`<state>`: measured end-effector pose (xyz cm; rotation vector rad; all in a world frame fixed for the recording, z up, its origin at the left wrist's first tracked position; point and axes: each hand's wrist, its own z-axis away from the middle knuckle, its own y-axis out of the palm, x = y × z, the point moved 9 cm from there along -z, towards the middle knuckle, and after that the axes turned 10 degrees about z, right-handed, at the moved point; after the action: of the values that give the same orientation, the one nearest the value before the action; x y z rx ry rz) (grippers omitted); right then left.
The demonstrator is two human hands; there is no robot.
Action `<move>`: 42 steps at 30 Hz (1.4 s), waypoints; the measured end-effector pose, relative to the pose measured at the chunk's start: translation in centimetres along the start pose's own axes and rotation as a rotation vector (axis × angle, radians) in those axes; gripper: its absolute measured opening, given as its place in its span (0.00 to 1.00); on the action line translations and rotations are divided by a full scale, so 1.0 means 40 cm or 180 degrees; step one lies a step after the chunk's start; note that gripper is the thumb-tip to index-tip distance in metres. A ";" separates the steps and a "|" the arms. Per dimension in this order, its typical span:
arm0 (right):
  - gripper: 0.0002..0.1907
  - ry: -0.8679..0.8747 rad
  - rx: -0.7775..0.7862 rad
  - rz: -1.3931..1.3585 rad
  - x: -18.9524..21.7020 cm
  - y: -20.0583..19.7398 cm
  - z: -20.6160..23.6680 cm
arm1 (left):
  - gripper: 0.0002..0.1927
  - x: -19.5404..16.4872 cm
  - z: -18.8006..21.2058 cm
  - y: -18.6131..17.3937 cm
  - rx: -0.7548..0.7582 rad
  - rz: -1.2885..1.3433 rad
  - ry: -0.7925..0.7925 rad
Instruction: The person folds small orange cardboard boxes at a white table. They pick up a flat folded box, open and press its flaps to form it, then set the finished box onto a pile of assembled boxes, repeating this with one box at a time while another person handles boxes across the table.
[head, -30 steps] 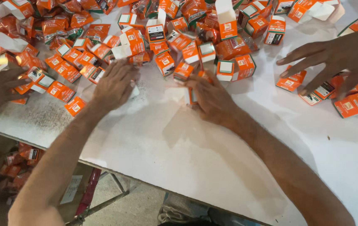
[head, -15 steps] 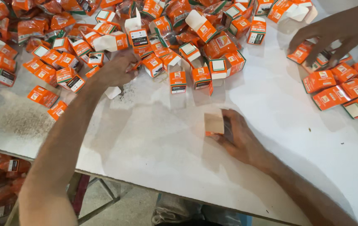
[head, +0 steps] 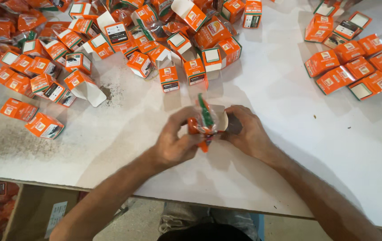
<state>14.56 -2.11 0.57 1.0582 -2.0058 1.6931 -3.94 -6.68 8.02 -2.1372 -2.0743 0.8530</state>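
Now both hands had met near the middle of the white table, having drawn back from the far heap of orange boxes. The left hand pinched a crinkly orange-and-green packet between its fingers, while the right hand curled its fingers around a small open box touching it. A sorted cluster of shut boxes lay far right.
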 end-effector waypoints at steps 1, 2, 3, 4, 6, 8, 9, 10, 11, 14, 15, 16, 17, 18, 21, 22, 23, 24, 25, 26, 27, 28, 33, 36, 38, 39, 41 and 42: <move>0.30 -0.0028 -0.0049 0.0001 0.007 -0.005 -0.002 | 0.20 0.009 -0.003 0.036 0.0188 -0.0051 0.0115; 0.30 -0.0043 -0.0015 0.0038 0.012 -0.004 -0.001 | 0.22 0.013 0.001 0.065 0.0386 -0.0097 0.0215; 0.30 -0.0061 0.0016 0.0077 0.015 -0.005 -0.002 | 0.22 0.029 0.004 0.076 0.0425 -0.0195 0.0108; 0.30 -0.0076 0.0047 0.0118 0.017 -0.004 -0.002 | 0.23 0.044 0.006 0.082 0.0463 -0.0289 0.0002; 0.29 -0.0012 0.0020 0.0158 0.013 -0.004 -0.003 | 0.25 0.054 0.013 0.089 0.0633 -0.0575 -0.0102; 0.27 -0.0038 0.0002 0.0155 0.015 -0.005 -0.001 | 0.31 0.043 0.022 0.094 0.0895 -0.0981 -0.0092; 0.25 -0.0112 -0.0011 0.0153 0.021 -0.006 -0.001 | 0.32 0.043 0.023 0.096 0.1008 -0.0734 -0.0214; 0.24 -0.0195 -0.0014 0.0159 0.029 -0.008 0.001 | 0.33 0.042 0.024 0.097 0.1106 -0.0493 -0.0340; 0.25 -0.0147 -0.0012 0.0148 0.029 -0.009 0.001 | 0.33 0.041 0.022 0.099 0.1187 -0.0257 -0.0460; 0.25 -0.0026 -0.0021 0.0115 0.035 -0.013 -0.002 | 0.25 0.041 0.002 0.088 0.1204 -0.0760 -0.0632; 0.24 0.0013 -0.0003 0.0076 0.037 -0.014 0.001 | 0.20 0.045 -0.012 0.077 0.1043 -0.0816 -0.0737; 0.24 0.0049 0.0021 0.0029 0.039 -0.012 0.003 | 0.14 0.054 -0.028 0.069 0.0883 -0.0877 -0.0848; 0.26 0.0031 0.0000 0.0089 0.043 -0.012 0.003 | 0.09 0.063 -0.042 0.062 0.0722 -0.0938 -0.0963; 0.27 0.0013 -0.0014 0.0158 0.045 -0.013 0.004 | 0.06 0.082 -0.049 0.078 0.0888 -0.0884 -0.1170; 0.29 -0.0141 -0.0007 0.0364 0.048 -0.010 0.003 | 0.06 0.135 -0.058 0.117 0.1186 -0.0715 -0.1672; 0.29 -0.0203 0.0011 0.0415 0.049 -0.006 0.003 | 0.07 0.148 -0.054 0.122 0.1178 -0.0661 -0.1807; 0.30 -0.0233 -0.0022 0.0398 0.047 -0.006 0.003 | 0.09 0.161 -0.047 0.126 0.1173 -0.0612 -0.1940; 0.30 -0.0261 -0.0060 0.0382 0.045 -0.007 0.004 | 0.13 0.166 -0.043 0.111 0.0836 -0.0453 -0.1997; 0.31 -0.0294 -0.0101 0.0375 0.042 -0.009 0.003 | 0.17 0.169 -0.035 0.095 0.0491 -0.0290 -0.2041; 0.30 -0.0330 -0.0074 0.0404 0.041 -0.006 0.003 | 0.21 0.174 -0.023 0.080 0.0149 -0.0118 -0.2079; 0.30 -0.0359 -0.0047 0.0434 0.040 -0.002 0.004 | 0.26 0.201 0.008 0.096 0.0202 0.0196 -0.2480; 0.30 -0.0384 -0.0022 0.0459 0.040 0.001 0.005 | 0.31 0.226 0.038 0.116 0.0267 0.0514 -0.2878; 0.33 -0.0335 -0.0069 0.0421 0.042 0.000 0.013 | 0.17 0.272 0.073 0.164 0.0417 0.0965 -0.3166; 0.35 -0.0342 -0.0139 0.0467 0.049 -0.008 0.011 | 0.16 0.257 0.068 0.154 0.0319 0.1269 -0.3064; 0.35 -0.0301 -0.0137 0.0496 0.047 -0.011 0.008 | 0.17 0.238 0.088 0.141 0.0194 0.1710 -0.3278; 0.35 -0.0253 -0.0127 0.0499 0.044 -0.011 0.010 | 0.17 0.228 0.091 0.130 0.0059 0.1733 -0.3258; 0.37 -0.0195 -0.0123 0.0447 0.038 -0.008 0.014 | 0.16 0.218 0.097 0.115 -0.0224 0.1770 -0.3237; 0.39 -0.0179 -0.0123 0.0401 0.035 -0.006 0.019 | 0.13 0.220 0.098 0.107 -0.0215 0.1346 -0.3212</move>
<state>13.92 -3.29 1.48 0.9964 -2.1734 1.6959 -2.05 -0.23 -0.09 -2.5091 -1.9159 2.3259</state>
